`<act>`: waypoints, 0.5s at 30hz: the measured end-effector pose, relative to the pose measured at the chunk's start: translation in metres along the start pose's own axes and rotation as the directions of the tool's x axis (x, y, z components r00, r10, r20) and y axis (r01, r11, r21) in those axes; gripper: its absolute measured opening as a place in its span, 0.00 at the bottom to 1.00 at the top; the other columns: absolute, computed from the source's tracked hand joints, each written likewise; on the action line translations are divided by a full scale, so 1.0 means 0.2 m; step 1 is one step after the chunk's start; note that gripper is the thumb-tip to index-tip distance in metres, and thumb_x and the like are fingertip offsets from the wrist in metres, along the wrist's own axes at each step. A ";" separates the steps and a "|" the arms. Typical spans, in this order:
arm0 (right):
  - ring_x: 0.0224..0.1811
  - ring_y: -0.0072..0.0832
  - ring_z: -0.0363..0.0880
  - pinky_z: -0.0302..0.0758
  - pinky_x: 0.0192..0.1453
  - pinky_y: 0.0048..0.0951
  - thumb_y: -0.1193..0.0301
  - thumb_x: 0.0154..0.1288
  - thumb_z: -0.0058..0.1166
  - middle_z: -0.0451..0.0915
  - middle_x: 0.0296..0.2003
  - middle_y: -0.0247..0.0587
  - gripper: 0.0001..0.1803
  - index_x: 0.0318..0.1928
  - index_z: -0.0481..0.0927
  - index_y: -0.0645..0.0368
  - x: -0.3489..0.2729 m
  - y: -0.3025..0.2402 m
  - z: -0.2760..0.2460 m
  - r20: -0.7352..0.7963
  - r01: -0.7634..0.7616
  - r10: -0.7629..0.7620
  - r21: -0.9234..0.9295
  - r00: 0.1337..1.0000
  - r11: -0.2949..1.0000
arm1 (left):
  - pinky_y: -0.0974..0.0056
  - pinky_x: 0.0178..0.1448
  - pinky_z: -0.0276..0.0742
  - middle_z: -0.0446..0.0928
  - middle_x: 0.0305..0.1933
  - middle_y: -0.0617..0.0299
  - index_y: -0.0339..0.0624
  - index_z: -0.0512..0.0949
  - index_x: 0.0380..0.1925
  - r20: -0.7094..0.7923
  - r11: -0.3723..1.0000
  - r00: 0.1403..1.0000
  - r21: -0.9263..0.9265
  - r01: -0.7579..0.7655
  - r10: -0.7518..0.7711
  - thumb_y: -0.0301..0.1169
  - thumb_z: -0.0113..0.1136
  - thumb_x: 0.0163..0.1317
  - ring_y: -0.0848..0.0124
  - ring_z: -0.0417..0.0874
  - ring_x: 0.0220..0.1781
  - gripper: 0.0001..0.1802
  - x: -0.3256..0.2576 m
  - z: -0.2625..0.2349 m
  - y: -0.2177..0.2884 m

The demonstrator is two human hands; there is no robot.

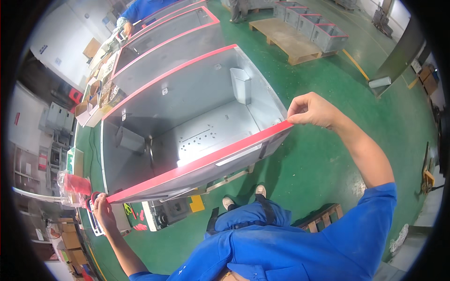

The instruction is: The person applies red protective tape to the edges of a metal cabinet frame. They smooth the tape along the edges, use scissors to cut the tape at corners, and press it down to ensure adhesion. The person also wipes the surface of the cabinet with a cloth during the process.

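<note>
A large grey metal box [206, 136], open at the top, stands in front of me. A strip of red tape [201, 161] runs along its near top edge from corner to corner. At the right near corner my right hand [314, 111] is closed, thumb and forefinger pinching the end of the strip. By the left near corner my left hand [103, 213] is closed on what looks like a roll of red tape [93, 199], partly hidden by the fingers. Red tape also lines the far edge. Inside are a light grey bracket [241, 85] and a floor with small holes.
Similar red-edged boxes [168, 44] stand beyond, with a person in blue [145, 10] beside them. Smaller grey boxes [330, 37] sit on a wooden pallet [276, 37]. At left are small-parts cartons [89, 110]; below lie green-handled scissors [127, 209] and a wooden rack [323, 219].
</note>
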State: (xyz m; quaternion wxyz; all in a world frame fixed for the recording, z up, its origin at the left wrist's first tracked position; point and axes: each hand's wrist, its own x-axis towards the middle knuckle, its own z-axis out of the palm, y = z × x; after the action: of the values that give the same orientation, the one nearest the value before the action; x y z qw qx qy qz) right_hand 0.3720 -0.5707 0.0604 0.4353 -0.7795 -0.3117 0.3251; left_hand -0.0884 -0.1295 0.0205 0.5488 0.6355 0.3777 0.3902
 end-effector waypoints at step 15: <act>0.30 0.19 0.73 0.69 0.36 0.21 0.73 0.48 0.59 0.77 0.25 0.33 0.06 0.26 0.78 0.61 -0.01 0.00 0.01 -0.015 0.013 -0.013 0.010 1.000 1.000 | 0.83 0.30 0.63 0.76 0.31 0.67 0.38 0.76 0.29 -0.021 0.999 1.000 -0.033 0.008 -0.009 0.26 0.56 0.56 0.86 0.70 0.27 0.03 0.01 -0.01 -0.02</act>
State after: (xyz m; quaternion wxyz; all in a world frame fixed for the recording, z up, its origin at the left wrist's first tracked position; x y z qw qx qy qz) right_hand 0.3698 -0.5708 0.0608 0.4435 -0.7777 -0.3120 0.3181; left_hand -0.0892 -0.1260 0.0170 0.5571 0.6205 0.3796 0.4006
